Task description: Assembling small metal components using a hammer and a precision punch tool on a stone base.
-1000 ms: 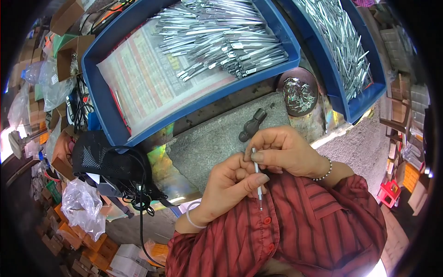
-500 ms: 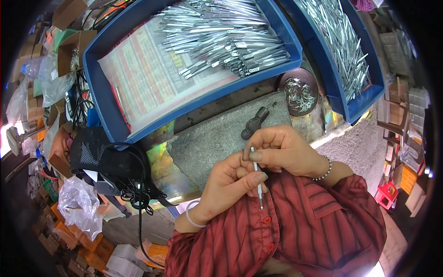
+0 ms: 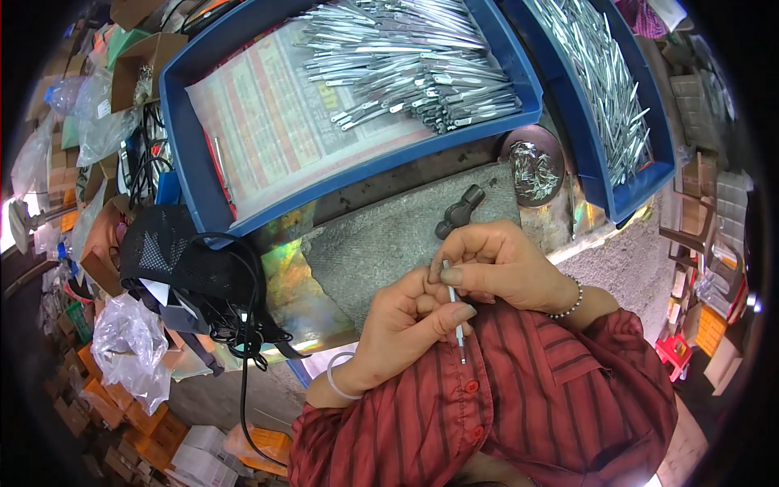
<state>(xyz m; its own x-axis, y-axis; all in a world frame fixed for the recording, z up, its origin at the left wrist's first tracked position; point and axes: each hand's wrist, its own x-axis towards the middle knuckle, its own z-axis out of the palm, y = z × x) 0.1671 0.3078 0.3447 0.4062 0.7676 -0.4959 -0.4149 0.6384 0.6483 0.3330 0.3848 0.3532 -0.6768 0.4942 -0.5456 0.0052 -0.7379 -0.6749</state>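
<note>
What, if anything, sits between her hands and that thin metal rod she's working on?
Nothing visible. The left hand and right hand both pinch the thin metal rod directly with bare fingers, just above the grey stone slab. The small hammer lies beyond, untouched.

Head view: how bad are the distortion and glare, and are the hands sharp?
Head view: strong fisheye, the blue tray edges bow and the corners go black; bright blowouts at the left and lower right rim; both hands and the thin metal rod look sharp.
</note>
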